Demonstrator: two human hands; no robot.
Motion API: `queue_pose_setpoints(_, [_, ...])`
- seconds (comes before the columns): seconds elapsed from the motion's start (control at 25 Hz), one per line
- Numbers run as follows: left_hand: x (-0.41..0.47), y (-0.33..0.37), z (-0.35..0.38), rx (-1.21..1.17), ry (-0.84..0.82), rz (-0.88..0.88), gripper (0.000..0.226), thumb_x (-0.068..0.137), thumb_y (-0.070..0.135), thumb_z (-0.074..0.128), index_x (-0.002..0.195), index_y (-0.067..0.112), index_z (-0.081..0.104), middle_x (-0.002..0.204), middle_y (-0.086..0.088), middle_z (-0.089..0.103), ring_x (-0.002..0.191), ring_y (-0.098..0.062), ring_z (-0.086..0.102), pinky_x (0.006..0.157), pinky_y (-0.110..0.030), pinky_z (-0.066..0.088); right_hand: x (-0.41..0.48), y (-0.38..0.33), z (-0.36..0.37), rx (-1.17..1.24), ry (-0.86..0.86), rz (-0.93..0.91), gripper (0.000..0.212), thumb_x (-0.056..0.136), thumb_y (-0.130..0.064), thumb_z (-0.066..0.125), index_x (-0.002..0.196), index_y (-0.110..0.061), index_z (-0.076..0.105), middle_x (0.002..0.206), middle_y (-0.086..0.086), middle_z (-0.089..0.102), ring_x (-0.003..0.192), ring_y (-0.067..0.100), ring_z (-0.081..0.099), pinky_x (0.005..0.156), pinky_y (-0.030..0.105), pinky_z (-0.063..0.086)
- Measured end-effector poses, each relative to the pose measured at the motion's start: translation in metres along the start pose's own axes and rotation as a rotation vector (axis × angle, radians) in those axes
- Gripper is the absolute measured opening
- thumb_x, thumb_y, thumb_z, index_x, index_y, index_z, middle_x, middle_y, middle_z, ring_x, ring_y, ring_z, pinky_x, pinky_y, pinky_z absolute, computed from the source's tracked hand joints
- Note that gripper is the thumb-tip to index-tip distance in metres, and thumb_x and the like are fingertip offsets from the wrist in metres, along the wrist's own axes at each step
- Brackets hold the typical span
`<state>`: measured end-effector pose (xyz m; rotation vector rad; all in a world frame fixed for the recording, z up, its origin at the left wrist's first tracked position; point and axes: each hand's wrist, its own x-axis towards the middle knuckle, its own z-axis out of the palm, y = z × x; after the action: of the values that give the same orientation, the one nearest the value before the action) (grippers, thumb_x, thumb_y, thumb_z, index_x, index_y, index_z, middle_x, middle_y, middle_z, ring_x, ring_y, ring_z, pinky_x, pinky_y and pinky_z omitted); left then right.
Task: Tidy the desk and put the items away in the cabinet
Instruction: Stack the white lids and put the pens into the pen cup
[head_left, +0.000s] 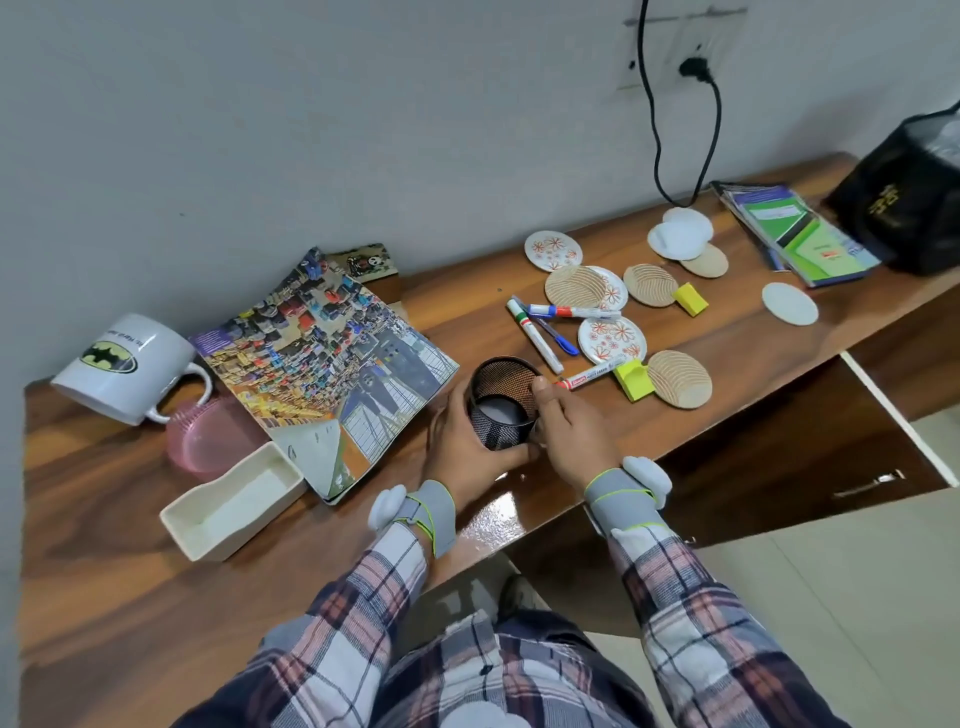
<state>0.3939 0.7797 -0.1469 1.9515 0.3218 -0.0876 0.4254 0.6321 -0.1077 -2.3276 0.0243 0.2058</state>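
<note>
A black mesh pen holder (503, 400) stands upright at the desk's front edge, empty inside. My left hand (462, 441) wraps its left side and my right hand (566, 426) grips its right rim. Just right of it lie a red-capped marker (589, 375), a green-banded marker (535, 338), a blue-and-red marker (569, 312) and a blue pen (558, 338). Flowered paper plates (553, 251) and round woven coasters (679, 385) are scattered beyond, with two yellow sticky-note blocks (635, 380).
A magazine (332, 358) lies left of the holder, with a white tray (234, 501), a pink lid (208, 441) and a tipped bat-logo mug (124, 369). Booklets (800, 234) and a black bag (904, 202) sit far right. A cabinet door (810, 441) hangs open below the desk.
</note>
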Motion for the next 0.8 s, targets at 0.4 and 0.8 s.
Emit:
queue_pose_setpoints(0.4, [0.027, 0.011, 0.014, -0.071, 0.167, -0.011, 0.087, 0.041, 0.060, 0.085, 0.119, 0.049, 0.047, 0.128, 0.008, 0.057, 0.125, -0.020, 0.048, 0.106, -0.047, 0.042, 0.095, 0.019, -0.022, -0.225, -0.010, -0.166, 0.033, 0.091, -0.031, 0.059, 0.123, -0.026, 0.059, 0.127, 0.004, 0.058, 0.111, 0.029, 0.060, 0.087, 0.041, 0.050])
queue_pose_setpoints(0.8, [0.034, 0.010, 0.021, -0.093, 0.226, -0.018, 0.087, 0.044, 0.055, 0.091, 0.116, 0.062, 0.044, 0.125, 0.014, 0.060, 0.123, -0.014, 0.054, 0.106, -0.047, 0.043, 0.134, 0.013, -0.007, -0.475, -0.117, -0.161, 0.020, 0.087, -0.036, 0.058, 0.102, -0.024, 0.065, 0.103, 0.006, 0.069, 0.097, 0.032, 0.064, 0.067, 0.032, 0.043])
